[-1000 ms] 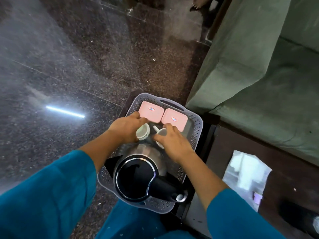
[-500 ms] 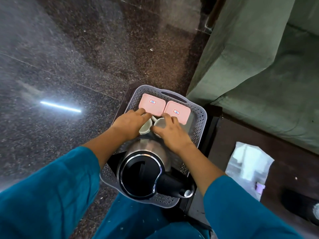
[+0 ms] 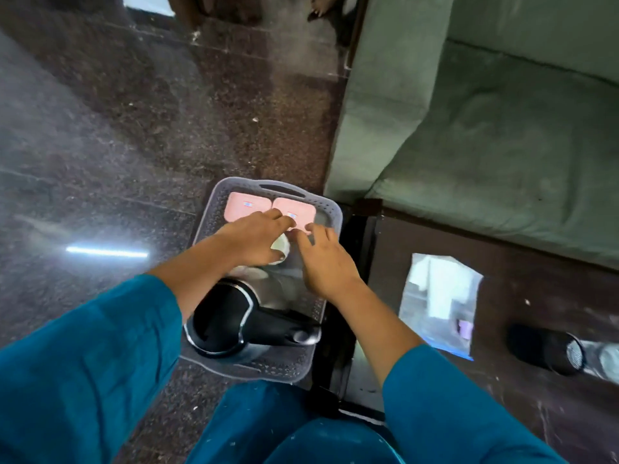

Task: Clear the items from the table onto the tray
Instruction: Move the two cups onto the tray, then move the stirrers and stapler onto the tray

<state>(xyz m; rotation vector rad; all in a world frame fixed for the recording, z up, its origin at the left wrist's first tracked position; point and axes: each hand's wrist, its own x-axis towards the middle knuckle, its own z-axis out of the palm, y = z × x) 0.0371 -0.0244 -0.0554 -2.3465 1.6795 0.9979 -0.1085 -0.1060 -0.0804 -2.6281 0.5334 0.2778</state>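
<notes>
A grey perforated tray [image 3: 209, 216] stands on a dark low stand in front of me. At its far end lie two pink boxes [image 3: 246, 205] side by side. A steel kettle with a black lid [image 3: 222, 321] fills its near end. My left hand [image 3: 249, 241] lies over the middle of the tray with a white cup [image 3: 280, 244] between its thumb and fingers, and its fingertips touch the right pink box. Just right of the cup, my right hand [image 3: 326, 262] hovers with fingers apart and nothing in it. A second cup is not visible.
A dark wooden table [image 3: 536, 296] on the right holds a clear plastic bag [image 3: 438, 303] and a black cylindrical bottle [image 3: 546, 349]. A green sofa [image 3: 485, 128] stands behind it. Polished granite floor lies to the left.
Both hands held a cup each and brought them together. Now only one cup shows under my left hand, my right hand has let go, and my view has shifted right.
</notes>
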